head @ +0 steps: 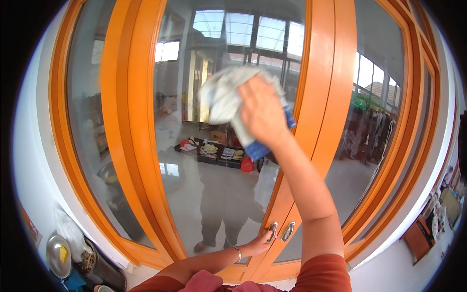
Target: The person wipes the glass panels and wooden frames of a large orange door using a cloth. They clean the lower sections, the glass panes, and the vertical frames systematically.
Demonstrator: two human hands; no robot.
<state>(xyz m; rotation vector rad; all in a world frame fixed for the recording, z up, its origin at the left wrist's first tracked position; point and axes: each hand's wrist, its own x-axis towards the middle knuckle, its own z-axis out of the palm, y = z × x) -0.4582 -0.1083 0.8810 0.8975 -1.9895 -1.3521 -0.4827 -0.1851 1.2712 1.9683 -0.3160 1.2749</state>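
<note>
In front of me stands an orange-framed double door with a glass pane that reflects a room and a standing figure. My right hand is raised and presses a white and blue cloth to the upper middle of this pane; hand and cloth are blurred. Low at the door's meeting edge, my left hand grips the left metal door handle. A second metal handle sits just right of it, untouched. A bracelet is on my left wrist.
At the lower left, against a white wall, stand a dark bin, a white plastic bag and a round metal lid with something yellow on it. A brown piece of furniture and piled items are at the far right. Another glass pane lies right of the door.
</note>
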